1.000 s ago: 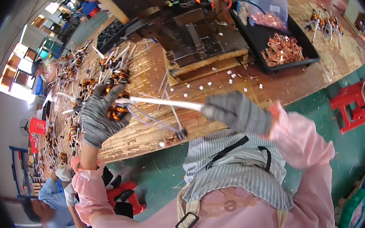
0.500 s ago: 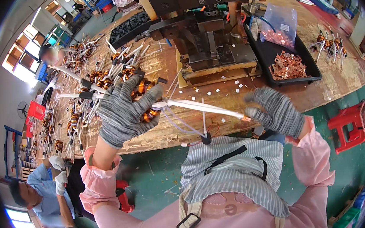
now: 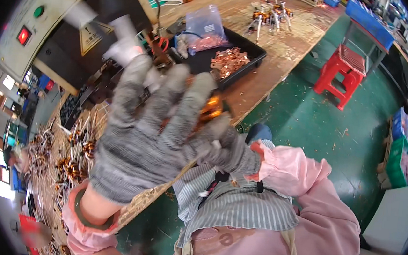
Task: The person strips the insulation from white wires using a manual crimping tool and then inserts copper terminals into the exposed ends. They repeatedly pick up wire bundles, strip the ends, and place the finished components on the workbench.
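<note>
My left hand (image 3: 139, 146), in a grey knitted glove, is raised high and large in the view. Its fingers lie over a copper-wound coil (image 3: 212, 108), whose orange windings show beyond the fingertips. White sleeved leads (image 3: 126, 43), smeared by motion, stick out past the fingers toward the upper left. Close against the coil's near right side is my right hand (image 3: 233, 149), also gloved in grey. Its fingers are bent and drawn together, partly behind the left hand; what they grip is hidden. A thin lead end (image 3: 233, 181) hangs below it.
A press machine (image 3: 56, 41) with a yellow warning sign stands at upper left. Beside it, a black tray (image 3: 248, 66) holds copper terminals (image 3: 229, 61) and a plastic bag (image 3: 205, 28). More coils (image 3: 272, 14) lie on the wooden table; a red stool (image 3: 342, 74) stands on the green floor.
The view has swung right. My left hand has lifted the coil toward me, and its leads now point up and left. My right hand has come in beside the coil.
</note>
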The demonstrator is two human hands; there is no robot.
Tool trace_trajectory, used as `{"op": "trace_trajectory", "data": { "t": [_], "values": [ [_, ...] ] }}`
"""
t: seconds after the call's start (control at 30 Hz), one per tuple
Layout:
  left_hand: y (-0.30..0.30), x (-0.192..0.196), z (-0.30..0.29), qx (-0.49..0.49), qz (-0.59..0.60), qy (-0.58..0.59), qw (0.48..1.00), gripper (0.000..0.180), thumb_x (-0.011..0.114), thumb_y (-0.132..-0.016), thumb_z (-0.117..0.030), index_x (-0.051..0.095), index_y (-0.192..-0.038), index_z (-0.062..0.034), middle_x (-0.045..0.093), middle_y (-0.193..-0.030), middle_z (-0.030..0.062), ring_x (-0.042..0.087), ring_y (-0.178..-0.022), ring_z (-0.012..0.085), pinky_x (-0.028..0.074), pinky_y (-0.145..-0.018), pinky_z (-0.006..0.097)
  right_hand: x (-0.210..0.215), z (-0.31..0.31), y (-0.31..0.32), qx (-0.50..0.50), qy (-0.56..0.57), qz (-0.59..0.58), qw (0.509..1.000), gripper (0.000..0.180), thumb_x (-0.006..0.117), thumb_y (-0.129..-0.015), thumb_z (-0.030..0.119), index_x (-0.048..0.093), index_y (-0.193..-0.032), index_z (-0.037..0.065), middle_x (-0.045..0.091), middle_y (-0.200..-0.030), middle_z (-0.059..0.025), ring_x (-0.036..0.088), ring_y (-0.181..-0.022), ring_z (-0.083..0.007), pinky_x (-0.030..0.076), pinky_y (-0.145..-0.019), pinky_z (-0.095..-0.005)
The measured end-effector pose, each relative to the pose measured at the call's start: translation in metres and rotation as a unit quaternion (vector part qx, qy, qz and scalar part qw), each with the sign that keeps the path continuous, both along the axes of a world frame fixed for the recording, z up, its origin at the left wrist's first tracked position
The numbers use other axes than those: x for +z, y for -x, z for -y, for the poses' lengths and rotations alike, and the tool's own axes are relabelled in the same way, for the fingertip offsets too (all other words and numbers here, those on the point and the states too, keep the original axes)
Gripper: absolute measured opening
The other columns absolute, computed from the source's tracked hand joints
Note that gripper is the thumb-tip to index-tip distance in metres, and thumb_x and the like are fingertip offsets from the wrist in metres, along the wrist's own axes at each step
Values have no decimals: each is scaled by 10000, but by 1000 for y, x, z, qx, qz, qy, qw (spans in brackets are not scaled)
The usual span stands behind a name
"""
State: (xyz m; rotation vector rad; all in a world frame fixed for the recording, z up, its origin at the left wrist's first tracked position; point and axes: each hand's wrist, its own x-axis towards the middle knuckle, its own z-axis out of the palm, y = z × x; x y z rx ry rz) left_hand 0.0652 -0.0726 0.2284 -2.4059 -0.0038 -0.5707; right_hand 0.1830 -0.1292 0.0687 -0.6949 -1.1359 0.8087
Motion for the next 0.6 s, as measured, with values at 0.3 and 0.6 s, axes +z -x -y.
{"op": "trace_trajectory", "data": {
  "t": [0.3,0.6],
  "values": [
    [1,-116,-42,-81,-89,163,979,322,557,-730,-242,570,-1052,-254,511,-1055,71,497,-991,239,332,-935,503,-63,67,-181,-235,168,-118,950,325,577,-855,287,510,-1085,66,444,-682,95,401,-566,8,266,-442,-142],
    [108,-192,-40,341,84,353,867,385,629,-651,-180,549,-1027,-149,506,-1073,121,490,-986,309,369,-904,463,-68,-84,-360,-334,305,-11,892,281,560,-859,306,564,-1056,105,455,-658,72,371,-512,-31,302,-427,-199]
  ]
}}
